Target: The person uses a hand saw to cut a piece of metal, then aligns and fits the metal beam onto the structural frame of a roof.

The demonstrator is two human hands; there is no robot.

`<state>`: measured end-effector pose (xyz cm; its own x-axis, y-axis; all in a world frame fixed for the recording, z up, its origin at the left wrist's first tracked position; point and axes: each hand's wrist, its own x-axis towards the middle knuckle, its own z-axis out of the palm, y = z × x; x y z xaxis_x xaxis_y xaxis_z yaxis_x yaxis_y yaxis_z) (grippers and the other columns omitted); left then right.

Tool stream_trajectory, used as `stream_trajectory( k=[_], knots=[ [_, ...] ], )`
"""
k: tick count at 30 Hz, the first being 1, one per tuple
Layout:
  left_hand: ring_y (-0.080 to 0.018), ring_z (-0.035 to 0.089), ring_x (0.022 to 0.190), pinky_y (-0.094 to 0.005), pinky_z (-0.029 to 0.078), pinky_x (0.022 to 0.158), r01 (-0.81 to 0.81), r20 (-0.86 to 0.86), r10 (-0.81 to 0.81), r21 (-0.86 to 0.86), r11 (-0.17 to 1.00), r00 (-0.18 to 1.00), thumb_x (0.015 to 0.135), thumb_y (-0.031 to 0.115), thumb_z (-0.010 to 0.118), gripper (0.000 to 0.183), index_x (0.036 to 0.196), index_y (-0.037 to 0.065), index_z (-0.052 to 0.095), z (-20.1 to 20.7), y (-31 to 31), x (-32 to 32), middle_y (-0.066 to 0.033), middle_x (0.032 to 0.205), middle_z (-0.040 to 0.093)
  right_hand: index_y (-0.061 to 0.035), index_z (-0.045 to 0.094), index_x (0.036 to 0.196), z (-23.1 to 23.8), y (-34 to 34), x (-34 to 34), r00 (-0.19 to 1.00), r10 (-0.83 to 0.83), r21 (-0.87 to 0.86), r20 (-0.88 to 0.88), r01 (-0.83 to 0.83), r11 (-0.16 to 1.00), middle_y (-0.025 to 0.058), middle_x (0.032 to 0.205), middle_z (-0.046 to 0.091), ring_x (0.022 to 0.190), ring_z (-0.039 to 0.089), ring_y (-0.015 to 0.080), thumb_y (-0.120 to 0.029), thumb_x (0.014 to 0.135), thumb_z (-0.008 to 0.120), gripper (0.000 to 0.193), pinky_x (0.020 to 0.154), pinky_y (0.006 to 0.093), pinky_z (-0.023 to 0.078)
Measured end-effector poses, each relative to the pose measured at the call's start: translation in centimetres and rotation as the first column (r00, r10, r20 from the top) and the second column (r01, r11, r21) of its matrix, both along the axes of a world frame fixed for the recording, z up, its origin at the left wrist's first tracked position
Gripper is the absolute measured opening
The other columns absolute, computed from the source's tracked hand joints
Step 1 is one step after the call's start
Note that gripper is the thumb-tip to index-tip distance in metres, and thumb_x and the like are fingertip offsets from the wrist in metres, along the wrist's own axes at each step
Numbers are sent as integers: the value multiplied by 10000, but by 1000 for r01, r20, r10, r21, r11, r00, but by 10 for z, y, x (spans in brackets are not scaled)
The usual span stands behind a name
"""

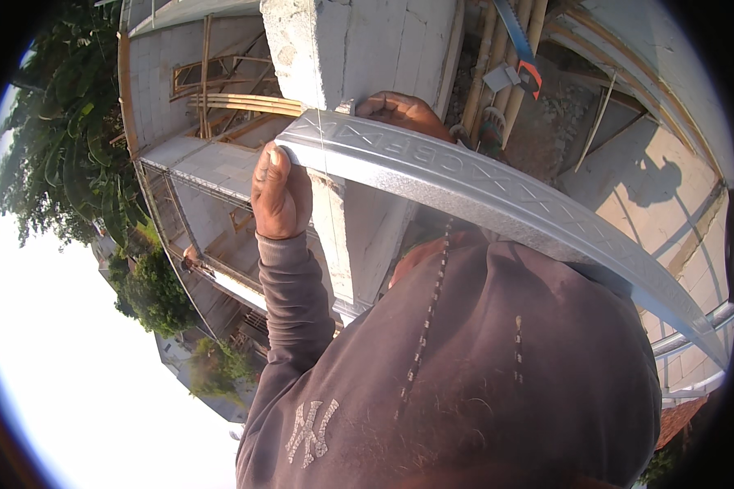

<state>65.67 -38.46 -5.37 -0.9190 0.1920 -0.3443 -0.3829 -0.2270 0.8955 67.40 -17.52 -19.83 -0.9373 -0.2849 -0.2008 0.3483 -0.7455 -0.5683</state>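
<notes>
A long silver metal channel (465, 175), embossed with crosses along its face, runs from the upper middle toward the lower right. My left hand (279, 196) grips its near-left end, with the thumb up against the end corner. Behind the channel's upper edge, my right hand (404, 114) curls its fingers around it, and the channel hides part of that hand. The channel's end lies against a pale block wall (383, 49). A thin string (319, 106) hangs down across the wall and the channel's end.
A handsaw (523, 61) with an orange-and-black handle rests by bamboo poles (479, 73) at upper right. Bamboo strips (249, 103) jut out left of the wall. Unfinished block rooms (187, 155) lie below on the left, with trees (73, 147) beyond. A shadow falls on a pale surface at right.
</notes>
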Motion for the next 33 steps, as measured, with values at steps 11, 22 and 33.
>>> stream_trajectory(
  k=[11, 22, 33],
  knots=[
    [-205, 616, 1257, -367, 421, 1132, -11, 2, 11, -3, 1000, 1000, 1128, 209, 552, 324, 1316, -33, 656, 1, 1, 1, -118, 1317, 700, 24, 696, 1221, -13, -6, 1, 999, -15, -83, -47, 11, 997, 133, 1126, 755, 1060, 749, 205, -175, 1014, 752, 293, 969, 350, 612],
    [-221, 603, 1281, -390, 406, 1149, 6, 2, -6, -2, 1000, 1000, 1125, 226, 557, 343, 1327, -36, 645, 0, 2, 0, -128, 1337, 689, 15, 701, 1211, -14, -7, 0, 999, -16, -90, -41, 12, 996, 118, 1110, 760, 1042, 750, 187, -191, 1017, 755, 288, 954, 337, 612],
    [-246, 587, 1293, -403, 389, 1162, 32, -10, -32, -30, 999, 999, 1119, 288, 560, 399, 1315, -54, 623, 3, 9, -2, -158, 1337, 676, -4, 723, 1181, -2, -3, -1, 1000, 15, -23, 21, -14, 1000, 95, 1085, 770, 1004, 745, 163, -193, 1017, 760, 254, 929, 317, 605]
  ],
)
